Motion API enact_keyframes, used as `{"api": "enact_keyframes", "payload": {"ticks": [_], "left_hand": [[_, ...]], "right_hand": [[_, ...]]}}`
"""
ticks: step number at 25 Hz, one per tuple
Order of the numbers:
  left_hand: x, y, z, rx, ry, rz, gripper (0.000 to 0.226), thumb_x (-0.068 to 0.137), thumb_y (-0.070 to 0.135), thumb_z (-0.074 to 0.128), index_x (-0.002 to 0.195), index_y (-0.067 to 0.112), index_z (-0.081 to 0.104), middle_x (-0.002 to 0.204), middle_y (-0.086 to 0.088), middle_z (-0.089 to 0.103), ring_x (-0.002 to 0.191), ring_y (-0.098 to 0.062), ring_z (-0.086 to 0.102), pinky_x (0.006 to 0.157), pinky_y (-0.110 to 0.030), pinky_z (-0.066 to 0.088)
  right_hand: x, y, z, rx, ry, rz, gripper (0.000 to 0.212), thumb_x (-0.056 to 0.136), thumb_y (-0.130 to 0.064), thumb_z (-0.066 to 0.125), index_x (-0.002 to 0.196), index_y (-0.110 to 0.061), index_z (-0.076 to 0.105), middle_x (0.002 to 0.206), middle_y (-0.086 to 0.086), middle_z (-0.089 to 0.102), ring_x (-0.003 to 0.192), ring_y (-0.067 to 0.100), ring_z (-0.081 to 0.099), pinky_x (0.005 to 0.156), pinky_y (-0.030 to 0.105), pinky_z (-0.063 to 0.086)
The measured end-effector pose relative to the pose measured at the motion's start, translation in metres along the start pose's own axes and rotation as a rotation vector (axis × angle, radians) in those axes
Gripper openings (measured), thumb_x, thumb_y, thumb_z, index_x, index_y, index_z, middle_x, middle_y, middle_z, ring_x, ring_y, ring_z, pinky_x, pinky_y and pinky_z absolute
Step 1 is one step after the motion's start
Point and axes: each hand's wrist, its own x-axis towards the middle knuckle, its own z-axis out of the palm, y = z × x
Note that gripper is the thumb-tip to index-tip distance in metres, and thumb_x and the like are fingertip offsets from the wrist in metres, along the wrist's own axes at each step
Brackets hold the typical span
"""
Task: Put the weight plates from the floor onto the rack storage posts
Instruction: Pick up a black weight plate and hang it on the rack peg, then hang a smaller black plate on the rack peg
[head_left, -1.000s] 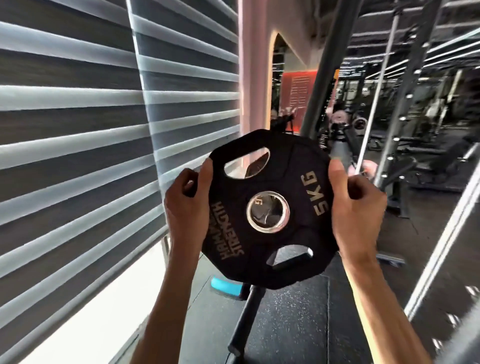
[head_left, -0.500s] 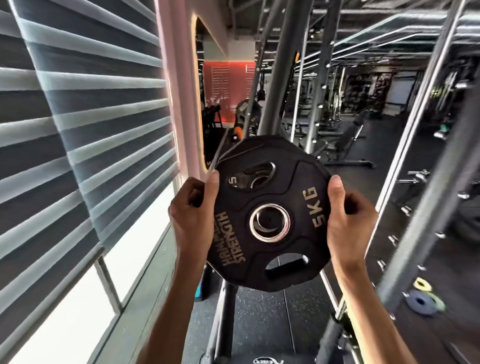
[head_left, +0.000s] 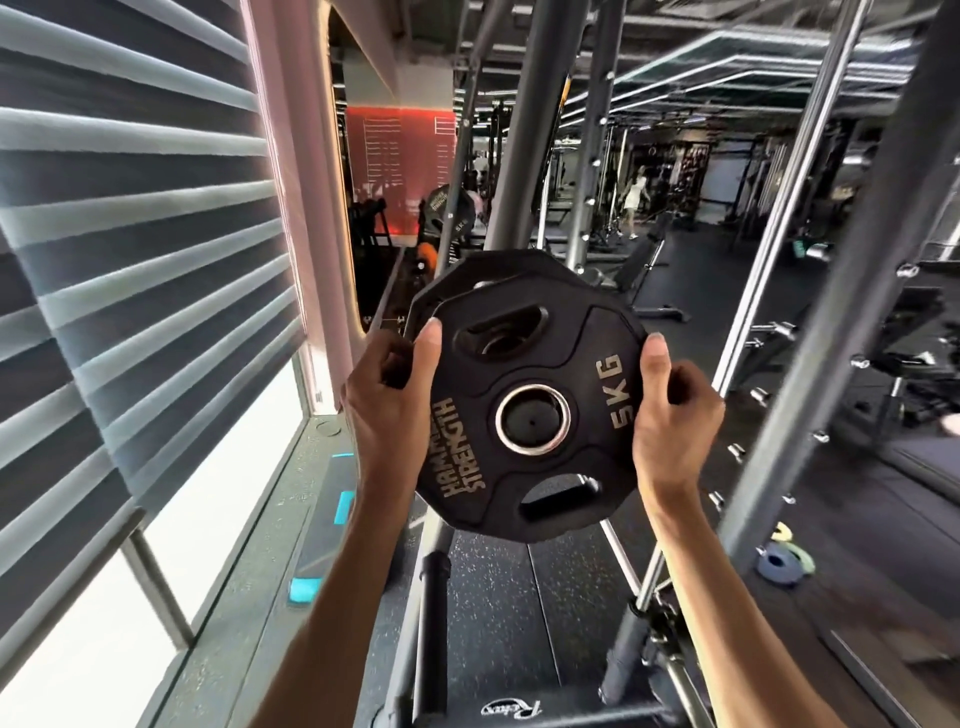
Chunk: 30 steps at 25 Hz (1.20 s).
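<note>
Holding a black weight plate (head_left: 530, 395) upright at chest height, a person grips it from both sides with bare hands. The left hand (head_left: 392, 400) curls around the plate's left edge, thumb pressed flat on its front face. The right hand (head_left: 670, 410) clasps the right edge the same way, thumb up along the rim. Both hands are closed firmly on the plate, which is off the floor and faces the camera. Gold lettering on it reads "5KG" on the right and "HAMMER STRENGTH" on the left. Through its metal-ringed centre hole, the dark round end of a post (head_left: 531, 421) shows, lined up with the opening. Just behind the plate, at its upper left, the edge of a second black plate (head_left: 421, 306) peeks out. Grey steel uprights of a rack (head_left: 535, 156) rise behind and to the right. A window with striped blinds (head_left: 130, 234) fills the left side. Low on the right, small coloured plates (head_left: 782, 558) lie on the dark rubber floor (head_left: 498, 613), well apart from the hands.
</note>
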Motion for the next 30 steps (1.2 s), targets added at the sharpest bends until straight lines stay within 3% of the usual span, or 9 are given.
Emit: {"api": "enact_keyframes", "payload": {"ticks": [4, 6, 9, 13, 16, 21, 24, 27, 30], "left_hand": [[0.012, -0.017, 0.011, 0.024, -0.009, 0.037, 0.039, 0.093, 0.046, 0.061, 0.064, 0.024, 0.049, 0.055, 0.008, 0.052, 0.054, -0.003, 0.052, 0.056, -0.009, 0.039], [0.023, -0.028, 0.021, 0.037, 0.016, 0.042, 0.037, 0.092, 0.055, 0.058, 0.069, 0.027, 0.051, 0.062, 0.009, 0.057, 0.061, -0.003, 0.056, 0.061, -0.017, 0.047], [0.035, -0.053, 0.038, 0.055, 0.116, 0.033, 0.044, 0.09, 0.065, 0.051, 0.104, 0.024, 0.059, 0.1, 0.001, 0.059, 0.092, -0.014, 0.06, 0.084, -0.042, 0.054], [0.038, -0.069, 0.051, 0.044, 0.123, 0.063, 0.064, 0.093, 0.063, 0.046, 0.139, 0.018, 0.051, 0.13, -0.006, 0.05, 0.12, -0.013, 0.047, 0.104, -0.042, 0.044], [0.043, -0.075, 0.053, 0.056, 0.111, 0.079, 0.067, 0.093, 0.063, 0.046, 0.143, 0.018, 0.047, 0.132, -0.001, 0.051, 0.121, -0.017, 0.048, 0.104, -0.047, 0.043], [0.037, -0.072, 0.051, 0.016, 0.106, 0.012, 0.056, 0.094, 0.058, 0.05, 0.132, 0.017, 0.051, 0.124, -0.002, 0.057, 0.115, -0.017, 0.056, 0.098, -0.043, 0.05], [0.006, -0.084, 0.042, -0.132, 0.251, -0.14, 0.028, 0.101, 0.042, 0.043, 0.112, 0.019, 0.054, 0.106, -0.001, 0.062, 0.099, -0.014, 0.061, 0.083, -0.027, 0.053], [-0.06, -0.136, 0.035, -0.013, 0.346, -0.538, 0.03, 0.104, 0.025, 0.041, 0.115, -0.001, 0.052, 0.102, -0.013, 0.061, 0.09, -0.024, 0.058, 0.069, -0.019, 0.045], [-0.157, -0.181, 0.047, 0.307, -0.037, -0.877, 0.02, 0.099, 0.016, 0.043, 0.106, 0.002, 0.056, 0.101, -0.024, 0.066, 0.092, -0.038, 0.065, 0.077, -0.044, 0.054]], "right_hand": [[0.01, 0.015, 0.017, -0.015, 0.002, -0.004, 0.052, 0.098, -0.042, 0.057, 0.057, -0.021, 0.033, 0.052, -0.009, 0.032, 0.05, 0.003, 0.028, 0.05, 0.02, 0.024], [0.019, 0.026, 0.028, -0.018, 0.004, -0.002, 0.051, 0.098, -0.047, 0.055, 0.06, -0.018, 0.036, 0.053, -0.008, 0.035, 0.051, 0.003, 0.029, 0.051, 0.022, 0.026], [0.029, 0.041, 0.044, -0.06, 0.015, -0.059, 0.054, 0.094, -0.062, 0.048, 0.075, -0.012, 0.044, 0.067, 0.002, 0.048, 0.061, 0.01, 0.041, 0.06, 0.024, 0.035], [0.039, 0.06, 0.057, -0.031, 0.034, -0.095, 0.051, 0.095, -0.059, 0.05, 0.103, -0.008, 0.047, 0.1, 0.017, 0.055, 0.091, 0.028, 0.054, 0.085, 0.04, 0.048], [0.043, 0.067, 0.06, -0.031, -0.008, -0.079, 0.051, 0.098, -0.053, 0.05, 0.115, -0.004, 0.049, 0.109, 0.016, 0.058, 0.1, 0.028, 0.057, 0.092, 0.046, 0.047], [0.035, 0.058, 0.054, -0.05, -0.092, 0.014, 0.048, 0.1, -0.049, 0.043, 0.121, -0.007, 0.049, 0.111, 0.002, 0.062, 0.101, 0.012, 0.059, 0.093, 0.027, 0.047], [0.01, 0.069, 0.034, -0.086, -0.172, 0.112, 0.032, 0.105, -0.041, 0.039, 0.12, -0.013, 0.047, 0.101, -0.01, 0.059, 0.092, 0.006, 0.058, 0.088, 0.026, 0.049], [-0.031, 0.107, -0.006, -0.211, -0.256, 0.253, 0.03, 0.104, -0.044, 0.04, 0.116, -0.019, 0.05, 0.104, -0.004, 0.067, 0.095, 0.01, 0.066, 0.085, 0.027, 0.053], [-0.066, 0.156, -0.069, -0.48, -0.459, 0.403, 0.037, 0.099, -0.045, 0.051, 0.107, -0.01, 0.061, 0.096, 0.009, 0.074, 0.089, 0.025, 0.071, 0.085, 0.041, 0.056]]}}
